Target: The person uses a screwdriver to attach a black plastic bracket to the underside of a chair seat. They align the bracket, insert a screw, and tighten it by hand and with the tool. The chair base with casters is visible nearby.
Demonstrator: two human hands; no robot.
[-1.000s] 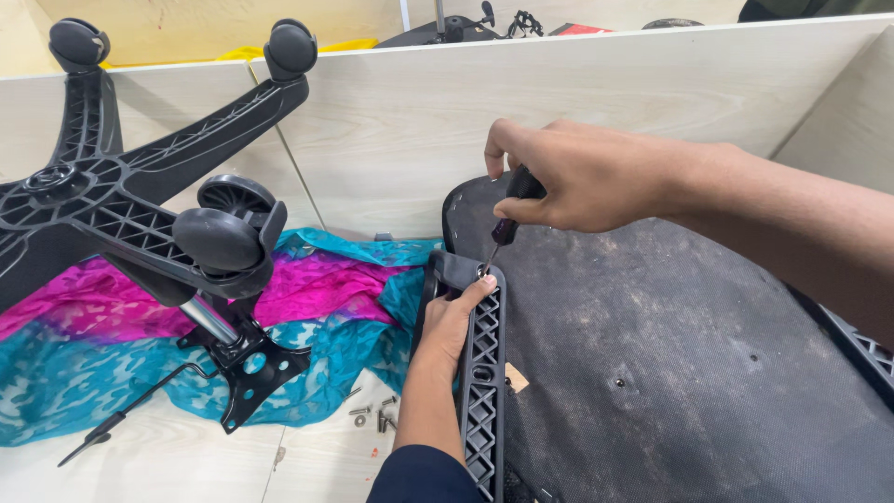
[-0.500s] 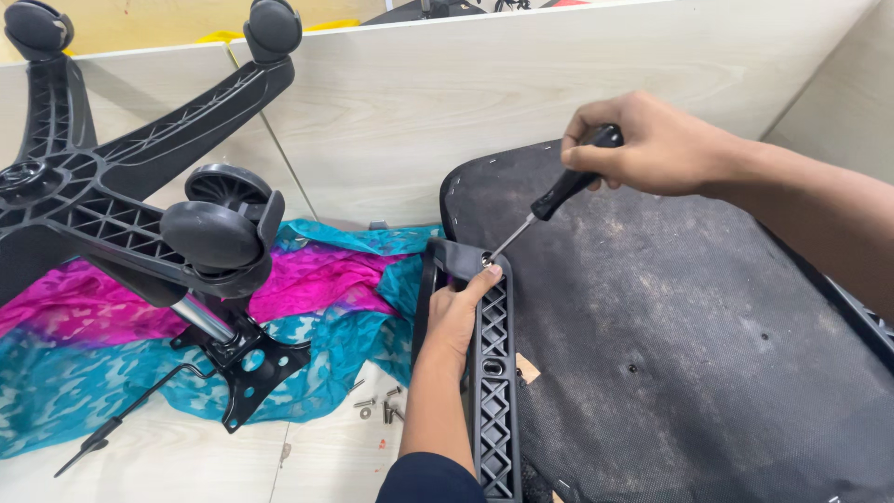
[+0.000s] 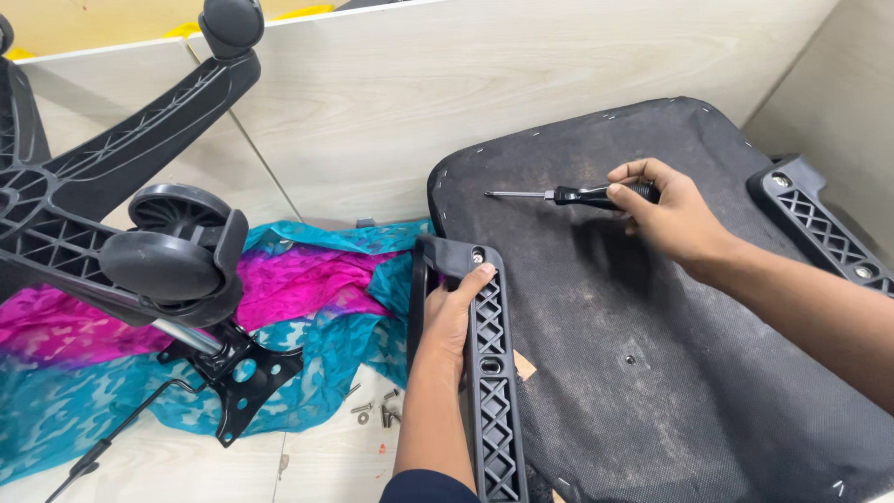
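An upturned chair seat with black fabric underside lies in front of me. My left hand grips a black plastic armrest bracket lying along the seat's left edge, thumb near a screw at its top end. My right hand holds a black-handled screwdriver lying flat over the seat, tip pointing left, away from the bracket. A second armrest bracket sits on the seat's right edge.
An upside-down black chair base with castor wheels and its metal mounting plate lies at left on a pink and teal cloth. Loose screws lie on the floor beside the cloth. Pale wooden panels stand behind.
My right hand lifted the screwdriver off the screw at the bracket's top end and swung it right, level above the seat. My left hand stays on the bracket.
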